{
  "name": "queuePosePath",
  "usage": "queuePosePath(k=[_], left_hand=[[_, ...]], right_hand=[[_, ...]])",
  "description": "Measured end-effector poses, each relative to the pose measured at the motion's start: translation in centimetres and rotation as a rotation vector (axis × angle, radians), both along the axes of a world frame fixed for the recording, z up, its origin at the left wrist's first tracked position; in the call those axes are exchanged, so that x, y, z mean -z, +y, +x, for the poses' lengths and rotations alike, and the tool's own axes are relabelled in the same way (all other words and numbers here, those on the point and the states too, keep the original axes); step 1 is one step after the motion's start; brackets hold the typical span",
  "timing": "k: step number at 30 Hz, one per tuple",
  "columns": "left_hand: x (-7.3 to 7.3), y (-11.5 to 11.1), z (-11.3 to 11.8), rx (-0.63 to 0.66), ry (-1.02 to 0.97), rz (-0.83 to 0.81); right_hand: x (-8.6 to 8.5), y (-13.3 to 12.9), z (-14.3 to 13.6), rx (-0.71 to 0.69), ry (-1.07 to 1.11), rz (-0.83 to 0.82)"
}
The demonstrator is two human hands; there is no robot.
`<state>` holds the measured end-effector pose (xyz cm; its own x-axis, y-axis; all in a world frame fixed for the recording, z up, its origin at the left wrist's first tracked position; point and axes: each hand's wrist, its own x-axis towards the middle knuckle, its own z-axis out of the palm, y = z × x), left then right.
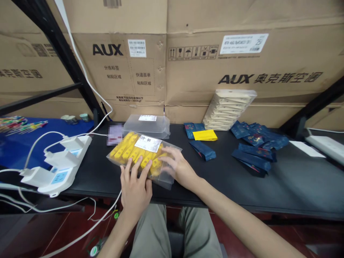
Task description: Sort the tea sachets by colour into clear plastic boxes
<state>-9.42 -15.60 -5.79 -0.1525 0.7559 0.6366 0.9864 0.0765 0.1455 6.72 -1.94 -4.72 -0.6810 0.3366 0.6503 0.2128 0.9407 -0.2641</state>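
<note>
A clear plastic package (168, 181) with several yellow packets (130, 145) inside and a white label (148, 143) on top lies tilted near the front edge of the black table. My left hand (136, 186) rests on its front side, fingers spread over the yellow packets. At the package's right end is my right hand (178, 166), its fingers apart and curved over the plastic, the thumb hidden. Behind the package sits a second clear plastic box (146, 126) with a white label. A loose yellow packet (205, 135) lies to the right, beside dark blue packets (202, 149).
More blue packets (254, 159) lie on the right of the black table (188, 193). A stack of pale trays (228, 109) leans on the cardboard boxes (193, 71) behind. On the left are a white power strip (66, 172), cables and a blue surface (16, 143).
</note>
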Motion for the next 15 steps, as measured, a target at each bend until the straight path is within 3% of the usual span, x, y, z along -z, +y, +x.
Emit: queuePosePath(k=[15], left_hand=[[-0.34, -0.01, 0.05, 0.02, 0.033, -0.029]], right_hand=[[1.15, -0.41, -0.78, 0.051, -0.107, 0.029]])
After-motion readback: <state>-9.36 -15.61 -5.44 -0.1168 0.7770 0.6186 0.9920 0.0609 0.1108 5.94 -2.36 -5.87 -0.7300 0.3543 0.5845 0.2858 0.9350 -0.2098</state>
